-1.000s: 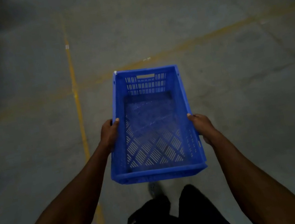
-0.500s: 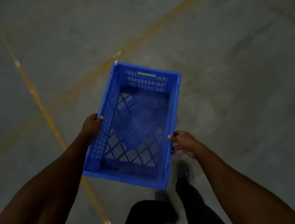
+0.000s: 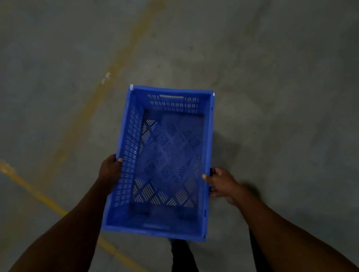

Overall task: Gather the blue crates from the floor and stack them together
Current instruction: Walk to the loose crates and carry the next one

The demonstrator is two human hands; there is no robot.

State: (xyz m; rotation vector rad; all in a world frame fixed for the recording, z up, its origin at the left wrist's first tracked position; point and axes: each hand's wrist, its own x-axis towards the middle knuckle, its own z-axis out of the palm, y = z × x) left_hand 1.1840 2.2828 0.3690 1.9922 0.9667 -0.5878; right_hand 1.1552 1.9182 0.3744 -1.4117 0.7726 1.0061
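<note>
While one crate point(image 3: 166, 161) is held clear of the floor point(image 3: 281, 71) at the frame's centre, no stack and no other crate is seen, so the task is judged to be at the carrying stage, with stacking not yet done. The crate's left long wall is gripped by the left hand point(image 3: 109, 171), thumb hooked over the rim; the right wall, nearer the lower end, is gripped by the right hand point(image 3: 222, 184), fingers curled round the edge. The crate is rectangular, of rigid blue plastic, empty, its walls slotted and its base pierced in a diagonal lattice. Dull grey concrete is seen below, crossed by worn yellow lines point(image 3: 41, 197) at left and upper centre.
</note>
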